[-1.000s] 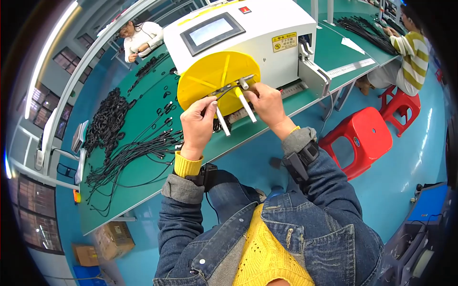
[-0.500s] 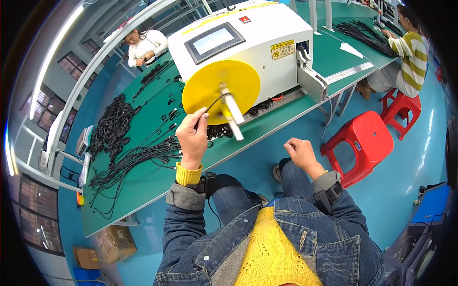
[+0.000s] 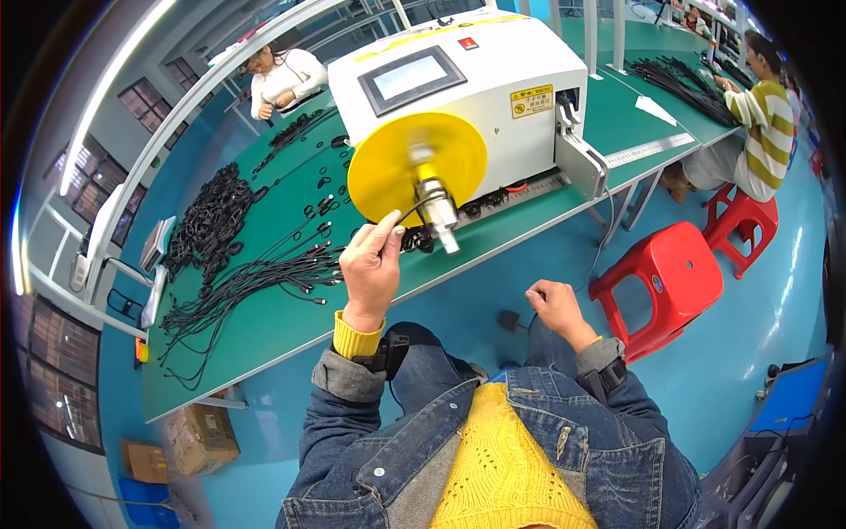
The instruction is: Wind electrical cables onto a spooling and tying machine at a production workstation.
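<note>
Black cable [image 3: 413,212], thin, at the front of a boxy white machine [image 3: 520,145]: flat round yellow disc [image 3: 379,166], pale prongs [image 3: 441,214], blurred. Left hand [image 3: 370,269] raised, pinching the cable beside the prongs; right hand [image 3: 559,309] low, curled closed, nothing visible inside.

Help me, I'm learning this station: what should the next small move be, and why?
Perhaps ease the left hand slightly toward the yellow disc: its fingertips pinch the black cable, which runs to the posts, blurred as if turning.
</note>
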`<state>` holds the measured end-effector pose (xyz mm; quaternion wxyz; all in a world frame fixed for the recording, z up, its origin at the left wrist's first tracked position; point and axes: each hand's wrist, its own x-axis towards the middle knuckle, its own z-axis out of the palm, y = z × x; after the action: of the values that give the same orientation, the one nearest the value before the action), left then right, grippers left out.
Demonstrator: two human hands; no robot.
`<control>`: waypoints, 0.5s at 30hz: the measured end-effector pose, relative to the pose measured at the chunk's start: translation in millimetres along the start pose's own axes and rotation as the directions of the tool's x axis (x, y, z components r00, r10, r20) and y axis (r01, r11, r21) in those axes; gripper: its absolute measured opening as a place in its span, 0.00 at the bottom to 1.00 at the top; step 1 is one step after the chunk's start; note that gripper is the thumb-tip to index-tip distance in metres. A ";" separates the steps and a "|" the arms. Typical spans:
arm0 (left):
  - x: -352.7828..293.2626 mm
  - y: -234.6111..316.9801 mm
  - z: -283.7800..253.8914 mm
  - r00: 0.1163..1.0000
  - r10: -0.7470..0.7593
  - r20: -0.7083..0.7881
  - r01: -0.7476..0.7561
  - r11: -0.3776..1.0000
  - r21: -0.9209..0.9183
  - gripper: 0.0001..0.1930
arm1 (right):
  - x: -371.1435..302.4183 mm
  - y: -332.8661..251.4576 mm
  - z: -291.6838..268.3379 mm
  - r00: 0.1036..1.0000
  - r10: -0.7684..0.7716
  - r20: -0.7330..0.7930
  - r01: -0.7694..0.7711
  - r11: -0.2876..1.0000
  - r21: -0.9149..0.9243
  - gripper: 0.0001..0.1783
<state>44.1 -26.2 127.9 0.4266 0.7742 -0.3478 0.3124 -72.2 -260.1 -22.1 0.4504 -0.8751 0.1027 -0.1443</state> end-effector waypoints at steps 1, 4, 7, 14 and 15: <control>-2.0 0.2 0.7 1.000 -0.005 -0.004 0.005 1.000 0.001 0.09 | -0.8 0.8 0.4 1.000 0.010 0.016 -0.010 1.000 0.002 0.10; -7.2 0.2 3.8 1.000 0.010 0.012 -0.010 1.000 0.011 0.11 | 1.3 3.3 0.5 0.999 0.023 0.040 -0.023 1.000 0.002 0.10; -11.2 3.4 11.1 1.000 0.002 -0.005 -0.002 1.000 0.029 0.12 | 4.4 0.2 0.9 0.998 0.033 0.047 -0.034 0.999 0.007 0.10; 7.3 22.8 31.9 0.983 0.184 -0.020 -0.179 0.973 0.147 0.13 | 31.4 -59.2 -15.9 0.960 -0.248 -0.128 0.268 0.949 0.169 0.07; 11.4 24.2 34.9 0.977 0.215 -0.002 -0.211 0.960 0.183 0.13 | 39.4 -75.7 -19.4 0.932 -0.312 -0.187 0.344 0.922 0.179 0.07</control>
<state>37.6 -69.5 132.2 0.3218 0.7645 -0.3944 0.3955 -38.2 -243.6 56.9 0.4999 -0.8138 -0.0267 -0.2950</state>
